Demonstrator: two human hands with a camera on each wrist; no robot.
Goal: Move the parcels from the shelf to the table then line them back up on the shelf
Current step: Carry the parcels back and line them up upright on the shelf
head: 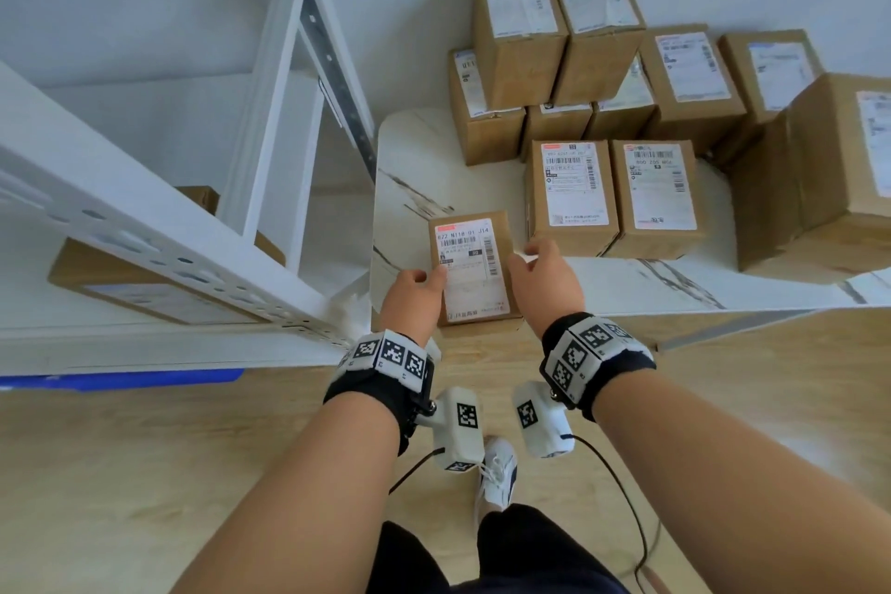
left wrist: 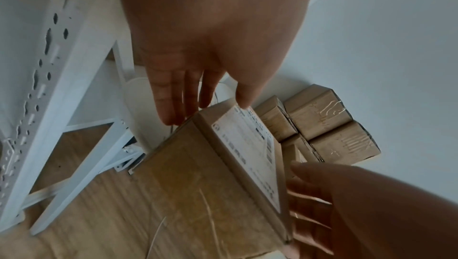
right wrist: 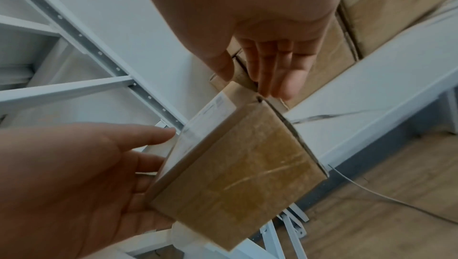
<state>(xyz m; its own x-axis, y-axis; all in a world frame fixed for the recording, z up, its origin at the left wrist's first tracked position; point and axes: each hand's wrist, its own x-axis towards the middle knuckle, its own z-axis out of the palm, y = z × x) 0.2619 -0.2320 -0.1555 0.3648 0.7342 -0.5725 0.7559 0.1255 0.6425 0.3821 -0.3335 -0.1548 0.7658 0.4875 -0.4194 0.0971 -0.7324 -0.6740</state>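
A brown cardboard parcel [head: 475, 265] with a white shipping label on top hangs between my two hands, over the front left corner of the white marble table [head: 627, 285]. My left hand [head: 419, 289] presses its left side with straight fingers, thumb on the label. My right hand [head: 535, 265] presses the right side the same way. In the left wrist view my left hand [left wrist: 198, 91] lies along the parcel [left wrist: 210, 185]. In the right wrist view my right hand [right wrist: 260, 75] reaches to the far corner of the parcel [right wrist: 235, 165].
Several labelled parcels stand on the table, some stacked at the back [head: 554, 39], two in front [head: 573, 193], a bigger one [head: 829, 169] on the right. The white metal shelf [head: 144, 227] stands to the left with a flat parcel [head: 144, 289] on it. Wood floor lies below.
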